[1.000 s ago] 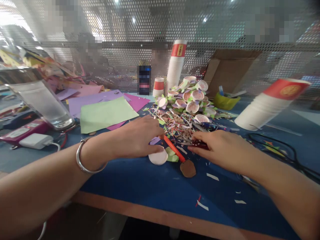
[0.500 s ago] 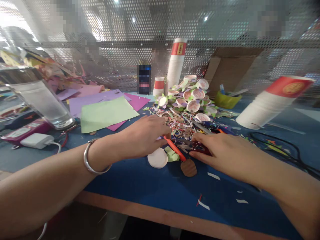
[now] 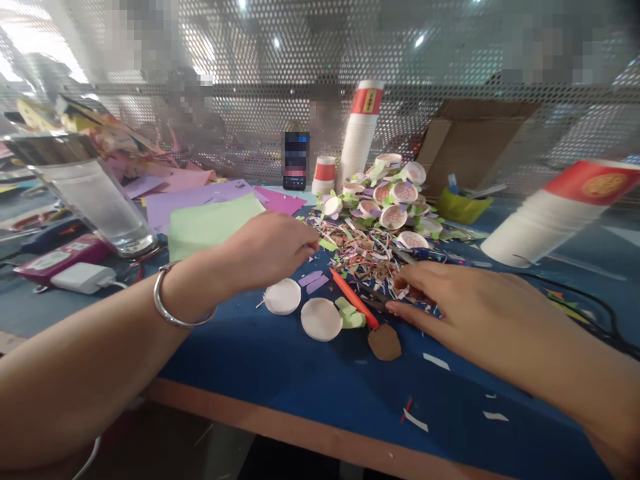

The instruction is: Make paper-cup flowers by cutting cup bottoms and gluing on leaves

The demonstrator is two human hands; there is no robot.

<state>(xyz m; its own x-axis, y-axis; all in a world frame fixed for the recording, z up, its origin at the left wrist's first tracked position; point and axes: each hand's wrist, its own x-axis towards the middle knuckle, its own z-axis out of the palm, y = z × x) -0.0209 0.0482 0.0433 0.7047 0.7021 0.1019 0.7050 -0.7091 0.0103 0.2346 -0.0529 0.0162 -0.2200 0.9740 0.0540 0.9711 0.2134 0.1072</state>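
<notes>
My left hand [image 3: 270, 250], with a metal bangle on its wrist, hovers at the left edge of a heap of paper scraps [image 3: 365, 257]; its fingertips are pinched together and what they hold is too small to see. Below it lie two white paper discs [image 3: 283, 297] [image 3: 321, 319], purple strips [image 3: 313, 280] and green bits [image 3: 350, 317]. My right hand [image 3: 465, 310] rests palm down on the heap's near side, thumb tucked against the fingers over dark thin pieces. An orange stick [image 3: 353, 303] and a brown disc [image 3: 384, 342] lie just left of it.
Decorated paper cup bottoms [image 3: 395, 197] pile up behind the scraps. Cup stacks stand at the back [image 3: 361, 130] and lie at right [image 3: 555, 213]. Coloured paper sheets [image 3: 210, 223], a glass [image 3: 95, 200], a charger [image 3: 83, 277], black cable [image 3: 585, 300] and a perforated screen [image 3: 250, 120] surround the blue table [image 3: 300, 373].
My left hand rose and drew back to the left, uncovering a second white disc. My right hand slid a little along the scraps, and the dark red thing under it no longer shows.
</notes>
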